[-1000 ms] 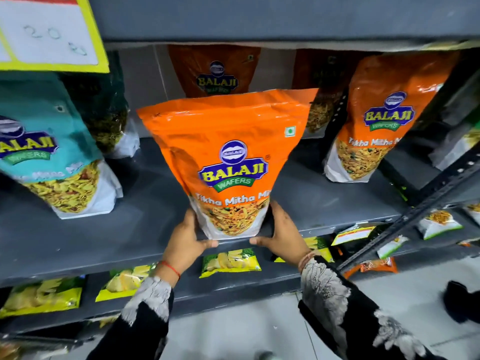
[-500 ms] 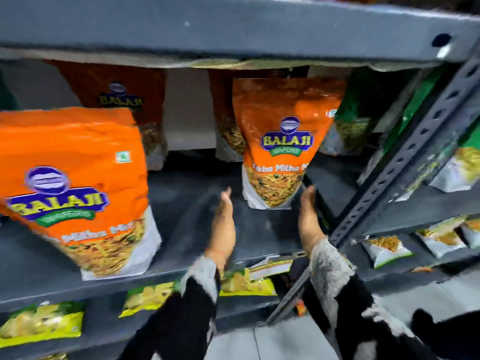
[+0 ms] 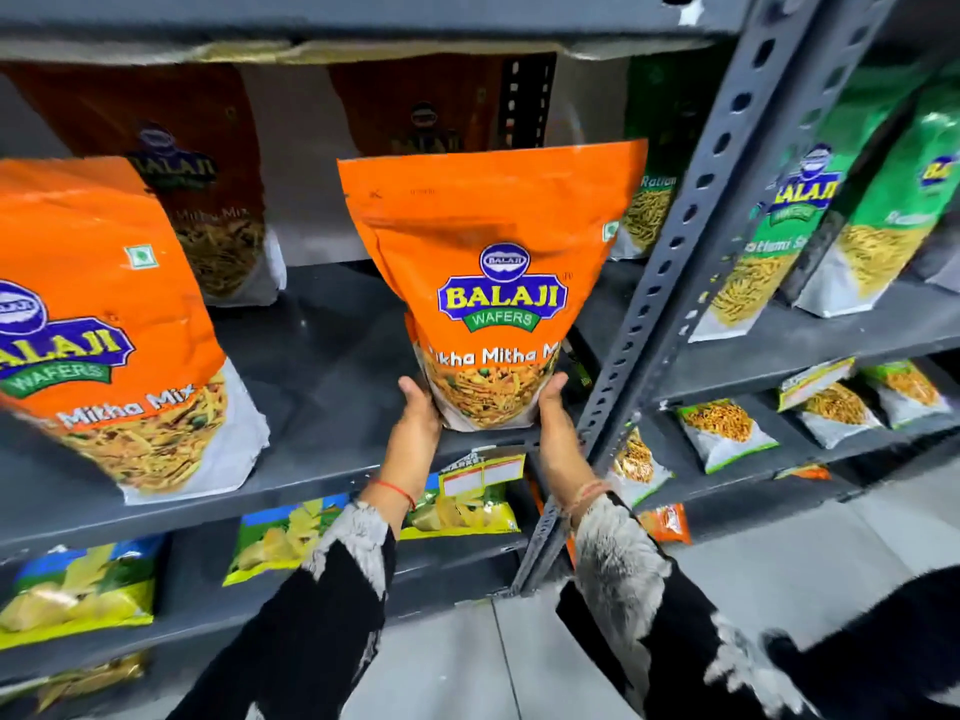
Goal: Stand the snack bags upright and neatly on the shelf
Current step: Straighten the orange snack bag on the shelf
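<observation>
Left hand [image 3: 415, 415], right hand [image 3: 555, 410]: upright, clasping.

Counted on the grey shelf [image 3: 322, 356]: four orange snack bags, namely one held at 12 o'clock [image 3: 493, 262], one at 9 o'clock [image 3: 104, 314], and two dim ones behind at 11 [image 3: 208, 200] and 12 [image 3: 431, 122]. Counted toward 2 and 3 o'clock: three green bags [image 3: 649, 200] [image 3: 779, 226] [image 3: 893, 215], with three small packets [image 3: 727, 428] [image 3: 831, 402] [image 3: 909, 392] beneath. Lower down, toward 7 o'clock: three yellow chip packets [image 3: 78, 589] [image 3: 275, 537] [image 3: 462, 506]; two hands [image 3: 415, 413] [image 3: 556, 413].
</observation>
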